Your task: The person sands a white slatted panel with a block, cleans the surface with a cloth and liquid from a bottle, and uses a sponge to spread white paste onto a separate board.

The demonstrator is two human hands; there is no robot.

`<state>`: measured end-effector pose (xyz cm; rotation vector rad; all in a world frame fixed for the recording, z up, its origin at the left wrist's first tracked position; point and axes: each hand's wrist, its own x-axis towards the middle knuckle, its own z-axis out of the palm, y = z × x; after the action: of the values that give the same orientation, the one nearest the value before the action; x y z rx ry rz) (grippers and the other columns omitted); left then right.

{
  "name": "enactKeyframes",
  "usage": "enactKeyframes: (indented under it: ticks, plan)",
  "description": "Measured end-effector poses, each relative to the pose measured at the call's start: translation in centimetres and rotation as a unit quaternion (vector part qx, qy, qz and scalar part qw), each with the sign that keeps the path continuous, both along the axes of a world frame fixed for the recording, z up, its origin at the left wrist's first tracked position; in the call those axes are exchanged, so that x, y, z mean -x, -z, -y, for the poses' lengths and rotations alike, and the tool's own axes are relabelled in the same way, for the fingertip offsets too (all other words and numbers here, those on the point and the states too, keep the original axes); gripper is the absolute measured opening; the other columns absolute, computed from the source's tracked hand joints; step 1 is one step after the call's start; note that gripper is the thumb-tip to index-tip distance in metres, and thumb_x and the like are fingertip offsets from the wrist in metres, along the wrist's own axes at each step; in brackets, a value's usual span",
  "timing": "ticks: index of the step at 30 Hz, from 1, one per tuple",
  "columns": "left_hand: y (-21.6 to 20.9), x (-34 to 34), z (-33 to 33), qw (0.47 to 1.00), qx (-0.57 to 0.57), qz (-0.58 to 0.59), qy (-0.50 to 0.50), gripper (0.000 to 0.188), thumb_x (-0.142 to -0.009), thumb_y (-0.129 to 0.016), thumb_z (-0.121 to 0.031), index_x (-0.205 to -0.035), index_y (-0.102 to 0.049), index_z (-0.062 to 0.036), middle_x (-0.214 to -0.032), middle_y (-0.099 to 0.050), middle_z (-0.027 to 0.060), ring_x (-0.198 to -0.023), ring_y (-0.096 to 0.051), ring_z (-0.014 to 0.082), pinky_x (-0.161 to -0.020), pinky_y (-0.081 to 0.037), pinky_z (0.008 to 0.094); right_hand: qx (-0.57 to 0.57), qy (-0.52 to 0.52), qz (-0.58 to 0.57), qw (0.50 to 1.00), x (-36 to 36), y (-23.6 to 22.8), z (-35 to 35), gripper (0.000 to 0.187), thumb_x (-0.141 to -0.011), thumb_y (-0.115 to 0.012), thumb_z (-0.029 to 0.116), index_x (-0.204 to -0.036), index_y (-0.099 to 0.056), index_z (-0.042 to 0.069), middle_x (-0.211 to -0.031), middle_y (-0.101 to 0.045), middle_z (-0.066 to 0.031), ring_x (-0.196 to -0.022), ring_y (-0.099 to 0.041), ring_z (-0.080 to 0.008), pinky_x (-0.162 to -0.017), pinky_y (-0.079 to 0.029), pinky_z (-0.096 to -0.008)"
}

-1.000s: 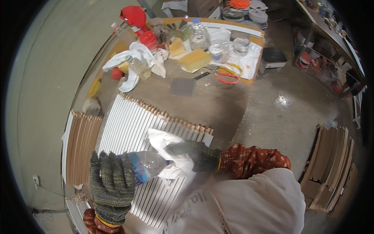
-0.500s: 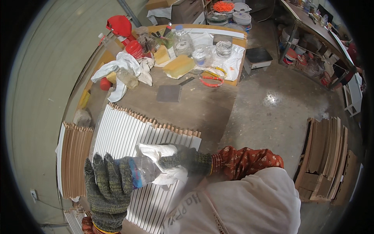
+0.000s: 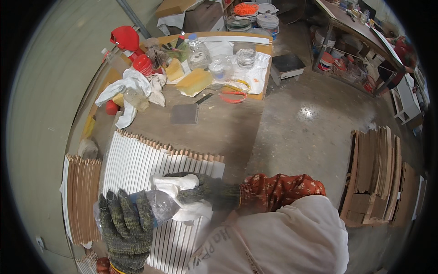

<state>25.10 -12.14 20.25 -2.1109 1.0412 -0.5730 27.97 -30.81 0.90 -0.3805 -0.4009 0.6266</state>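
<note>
My left hand (image 3: 125, 223), in a dark knitted work glove, lies across a clear plastic bottle (image 3: 164, 208) that rests on its side, its fingers bent over the middle. One end of the bottle shows beyond the glove on the left. In my right hand (image 3: 205, 188), gloved alike, a crumpled white cloth (image 3: 175, 183) touches the bottle's right end; the right fingertips are partly hidden by it. Both hands are above a row of narrow white strips (image 3: 132, 160) with bare wooden ends, laid side by side on the table.
Brown strips (image 3: 82, 201) stand stacked at the left. Farther back are a flat grey scraper (image 3: 185, 114), yellow sponges (image 3: 194, 82), red-handled scissors (image 3: 233, 96), rags (image 3: 130, 86) and jars. Cardboard sheets (image 3: 372, 178) lie at the right; a low black-topped stool (image 3: 287, 67) stands beyond the table.
The view has shifted a little, moving the scene leftward. The bottle has slid left under my left hand, so its blue label is now mostly covered. The cloth stays in my right hand.
</note>
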Motion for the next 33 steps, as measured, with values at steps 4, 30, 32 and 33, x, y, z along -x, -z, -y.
enactKeyframes:
  ticks: [4,30,32,33]
  plan:
    - [0.1,0.3,-0.4,1.0,0.002,0.005,-0.018,0.051,-0.089,-0.057,-0.011,-0.137,-0.041,-0.0049,-0.138,-0.04,0.0218,-0.129,-0.042,0.0401,-0.104,-0.041,0.0565,0.016,0.009,0.011,1.0,0.4,0.5,0.1,0.081,-0.076,-0.075,0.029,-0.142,-0.036,0.002,-0.131,-0.05,-0.0166,-0.117,-0.051,-0.0233,-0.098,-0.043,-0.0353]
    - [-1.2,-0.8,-1.3,0.994,-0.103,-0.013,0.04,0.043,-0.097,-0.041,-0.019,-0.132,-0.041,0.0072,-0.128,-0.049,0.0311,-0.121,-0.049,0.0461,-0.101,-0.046,0.0529,0.224,0.062,0.128,0.964,1.4,-5.9,1.7,0.084,-0.076,-0.08,0.034,-0.142,-0.038,0.004,-0.139,-0.044,-0.023,-0.128,-0.046,-0.0299,-0.104,-0.04,-0.0391]
    - [-1.7,0.7,-1.6,0.993,-0.116,-0.034,0.016,0.043,-0.096,-0.042,-0.017,-0.13,-0.043,0.0087,-0.126,-0.05,0.0319,-0.12,-0.05,0.0468,-0.1,-0.046,0.0528,0.169,-0.052,-0.027,0.984,1.8,-4.8,0.5,0.073,-0.081,-0.075,0.027,-0.14,-0.04,0.004,-0.137,-0.046,-0.022,-0.124,-0.049,-0.0286,-0.102,-0.042,-0.039]
    - [-1.3,0.7,-1.8,0.992,-0.119,-0.016,0.03,0.041,-0.095,-0.042,-0.016,-0.127,-0.045,0.0102,-0.124,-0.05,0.033,-0.118,-0.051,0.0471,-0.098,-0.048,0.052,0.17,-0.036,-0.014,0.985,1.6,-2.6,-0.6,0.066,-0.084,-0.072,0.024,-0.139,-0.041,0.003,-0.135,-0.048,-0.0208,-0.122,-0.051,-0.0272,-0.101,-0.043,-0.0387]
